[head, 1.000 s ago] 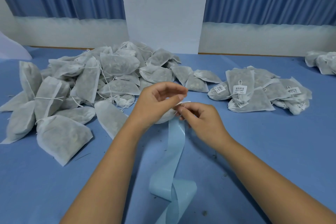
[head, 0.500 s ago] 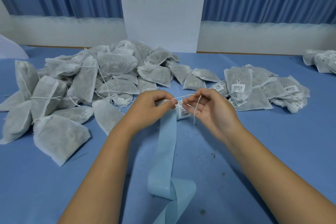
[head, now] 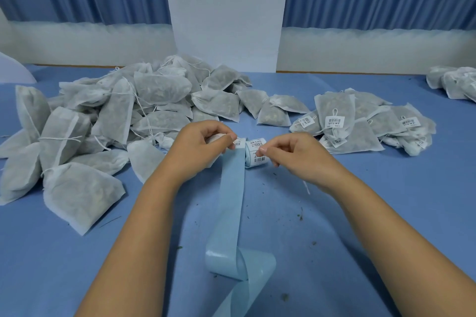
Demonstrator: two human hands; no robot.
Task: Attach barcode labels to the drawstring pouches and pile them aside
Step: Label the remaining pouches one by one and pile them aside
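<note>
My left hand curls round a white drawstring pouch, most of it hidden in the palm. Its thumb pinches a barcode label at the top of the pale blue backing strip. My right hand is just to the right, and its fingertips pinch the small label roll lying on the table. The two hands are a few centimetres apart. A large heap of unlabelled pouches lies to the left. A smaller pile of labelled pouches lies to the right.
The empty backing strip runs toward me and curls into a loop between my forearms. More pouches sit at the far right edge. The blue table cover carries scattered dark crumbs. A white wall and blue curtains stand behind the table.
Both hands have come down and apart onto the label roll. The drawstring stretched between the fingers half a second ago no longer shows, and the left thumb now sits on a label.
</note>
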